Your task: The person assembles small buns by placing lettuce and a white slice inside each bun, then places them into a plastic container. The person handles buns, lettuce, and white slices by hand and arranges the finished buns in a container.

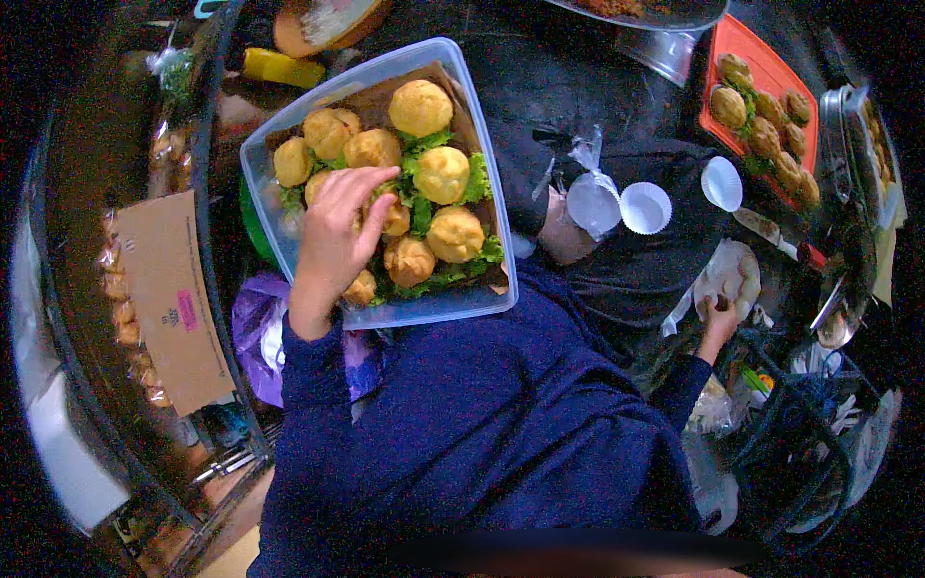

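Observation:
My left hand point(342, 226) is over a clear plastic box point(501, 279) of round golden pastry puffs point(421, 108) with green lettuce point(479, 179) among them. Its fingers are bent, with thumb and forefinger apart just above the puffs, and part of a puff shows by the thumb. Brown paper lines the box. At the right, my right hand point(716, 320) pinches a crumpled, see-through plastic bag point(734, 275); its fingertips are partly hidden.
White paper cups point(646, 208) and a tied clear bag point(594, 204) lie on the dark cloth. Beyond stands a red-orange tray point(803, 72) of filled puffs, near a red-handled knife point(771, 234). A cardboard piece point(171, 303) covers wrapped pastries at left.

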The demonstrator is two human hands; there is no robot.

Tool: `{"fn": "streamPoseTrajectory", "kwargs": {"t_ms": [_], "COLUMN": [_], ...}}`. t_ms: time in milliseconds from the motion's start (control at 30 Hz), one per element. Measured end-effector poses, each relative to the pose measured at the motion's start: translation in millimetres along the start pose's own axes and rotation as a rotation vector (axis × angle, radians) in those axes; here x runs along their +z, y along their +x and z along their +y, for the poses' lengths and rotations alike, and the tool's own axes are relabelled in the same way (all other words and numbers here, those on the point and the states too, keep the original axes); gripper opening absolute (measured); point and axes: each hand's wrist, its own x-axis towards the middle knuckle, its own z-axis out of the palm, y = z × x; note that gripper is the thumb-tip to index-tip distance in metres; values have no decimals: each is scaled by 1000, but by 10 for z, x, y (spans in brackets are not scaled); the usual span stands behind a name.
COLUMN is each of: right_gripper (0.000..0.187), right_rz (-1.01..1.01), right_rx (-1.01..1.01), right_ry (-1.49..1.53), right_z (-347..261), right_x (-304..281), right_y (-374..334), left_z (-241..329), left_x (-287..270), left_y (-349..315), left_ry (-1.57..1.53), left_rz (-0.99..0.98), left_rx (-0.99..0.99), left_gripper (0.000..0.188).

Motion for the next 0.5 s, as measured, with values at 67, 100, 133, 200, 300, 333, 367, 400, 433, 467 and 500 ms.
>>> {"fn": "streamPoseTrajectory", "kwargs": {"t_ms": [67,100,133,200,300,333,367,400,433,467,500], "right_gripper": [47,46,45,44,45,46,46,46,46,46,46], "right_rz": [1,-25,-50,-26,-40,-29,-39,-58,-50,-49,-30], "right_rx": [41,80,119,146,134,93,89,91,74,65,53], "right_ry": [4,44,84,40,225,244,257,255,249,230,207], "right_z": [16,14,11,-4,-25,-30,-37,-40,-45,-50,-49], "right_x": [29,42,44,41,8,-6,-12,-15,-9,5,17], "right_y": [10,14,9,4,-1,3,2,0,-5,-17,-37], "left_z": [14,21,25,11,-77,-115,-148,-177,-204,-224,-238], "left_x": [21,34,38,51,90,113,145,184,218,247,275], "left_y": [5,9,8,45,230,316,405,495,574,636,684], "left_ry": [14,16,4,29,63,73,85,96,106,140,155], "left_rz": [-3,-10,-20,0,56,79,98,114,130,124,114], "left_rx": [38,52,44,76,125,142,141,140,140,157,146], "left_gripper": [27,28,29,31,37,39,41,43,45,52,54]}}
